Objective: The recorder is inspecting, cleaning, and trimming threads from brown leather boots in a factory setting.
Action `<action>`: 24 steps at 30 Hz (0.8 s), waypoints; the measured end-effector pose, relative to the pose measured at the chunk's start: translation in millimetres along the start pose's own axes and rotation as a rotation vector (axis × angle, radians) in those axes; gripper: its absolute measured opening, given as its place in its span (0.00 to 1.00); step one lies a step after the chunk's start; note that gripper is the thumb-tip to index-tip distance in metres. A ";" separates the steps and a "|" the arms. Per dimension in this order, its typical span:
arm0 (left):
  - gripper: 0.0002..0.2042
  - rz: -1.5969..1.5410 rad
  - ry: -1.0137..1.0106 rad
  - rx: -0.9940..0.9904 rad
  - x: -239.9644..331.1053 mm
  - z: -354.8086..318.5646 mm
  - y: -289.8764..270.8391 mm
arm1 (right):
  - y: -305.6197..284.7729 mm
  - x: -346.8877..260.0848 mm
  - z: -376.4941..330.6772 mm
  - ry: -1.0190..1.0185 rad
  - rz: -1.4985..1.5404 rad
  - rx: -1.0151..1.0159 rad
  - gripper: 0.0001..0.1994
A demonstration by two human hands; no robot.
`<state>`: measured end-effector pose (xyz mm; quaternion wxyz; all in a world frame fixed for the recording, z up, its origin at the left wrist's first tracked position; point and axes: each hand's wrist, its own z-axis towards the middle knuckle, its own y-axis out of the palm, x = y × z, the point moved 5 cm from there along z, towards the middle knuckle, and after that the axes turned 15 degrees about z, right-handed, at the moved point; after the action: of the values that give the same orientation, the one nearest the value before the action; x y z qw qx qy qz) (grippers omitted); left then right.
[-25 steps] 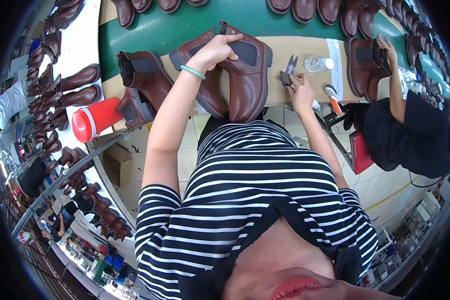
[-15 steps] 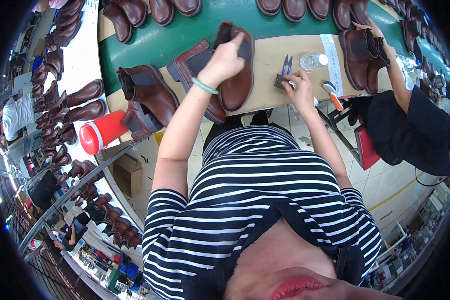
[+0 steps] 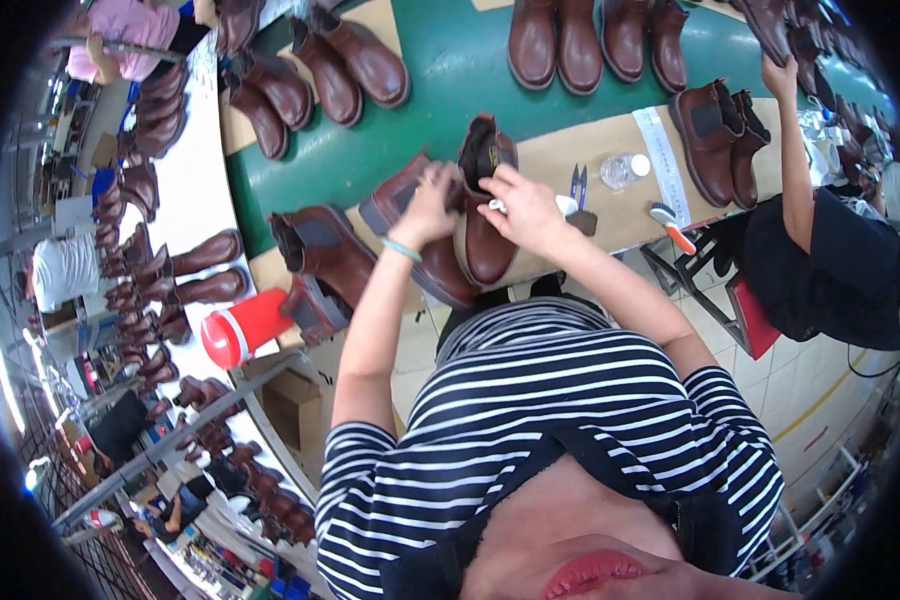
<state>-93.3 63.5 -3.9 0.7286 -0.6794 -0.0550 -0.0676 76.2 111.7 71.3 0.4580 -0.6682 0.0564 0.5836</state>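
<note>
Right hand (image 3: 528, 212) has moved off the dark block (image 3: 582, 223) and snips (image 3: 575, 187), over to the front boot (image 3: 490, 252). Left hand (image 3: 427, 208) has come off that boot's side panel and is now lower, at the gap between it and the second boot (image 3: 440, 268). Front boot's opening now faces up more, lining visible.

Right hand: fingers bent narrow around a small white item (image 3: 497, 206), right at the front boot's ankle. Can't tell what the item is. Left hand: motion-blurred, fingers curled, can't tell if it grips anything. Green bangle (image 3: 402, 248) on that wrist.

Both boots sit side by side at the near edge of the green table (image 3: 310, 180), toes toward the wearer, second boot on the left.

Right of them, on a tan sheet (image 3: 550, 155): block and snips near each other, clear bottle (image 3: 624, 173) with white cap, white strip (image 3: 660, 165), orange-handled brush (image 3: 678, 235) by the edge. Brown boot pair (image 3: 707, 150) right of the strip.

Left: two more boots (image 3: 332, 262), red jug (image 3: 260, 315) just beside them. Boot rows (image 3: 560, 45) along the far side.

Co-worker's hand (image 3: 778, 75), upper right, is up at another boot (image 3: 767, 30).
</note>
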 end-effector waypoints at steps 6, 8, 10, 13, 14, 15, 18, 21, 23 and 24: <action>0.28 0.074 -0.178 -0.217 19.5 6.3 -21.0 | -5.2 0.3 24.0 0.043 -0.008 -0.134 0.04; 0.18 0.003 -0.214 -0.161 0.9 11.5 -34.6 | -15.2 0.5 44.3 0.012 0.019 -0.077 0.03; 0.16 -0.092 -0.163 -0.062 -20.2 20.1 -61.9 | -27.0 5.2 67.8 -0.027 0.052 0.023 0.03; 0.15 -0.219 -0.178 -0.100 -42.3 45.9 -106.6 | -48.0 14.3 108.5 -0.039 0.047 0.119 0.04; 0.17 -0.246 -0.131 -0.065 -50.3 56.1 -108.0 | -55.1 16.0 122.8 -0.033 0.031 0.137 0.05; 0.19 -0.273 -0.079 -0.030 -58.4 69.6 -107.8 | -61.7 18.9 136.0 -0.043 0.029 0.164 0.08; 0.15 -0.318 0.035 0.107 -63.5 121.0 -121.2 | -79.6 36.0 174.1 -0.022 0.073 0.188 0.09; 0.13 -0.415 0.114 0.133 -59.6 184.9 -119.9 | -96.6 54.4 204.4 0.002 -0.034 0.214 0.08; 0.10 -0.267 0.183 0.217 -67.2 224.3 -100.0 | -85.4 80.3 227.1 0.023 -0.127 0.267 0.06; 0.08 -0.170 0.120 0.194 -73.5 240.3 -84.5 | -79.4 94.7 234.7 0.048 -0.141 0.313 0.06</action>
<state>-177.5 299.2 83.5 0.7845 -0.5933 -0.0750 -0.1640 -16.7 359.9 59.6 0.5949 -0.6046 0.1105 0.5180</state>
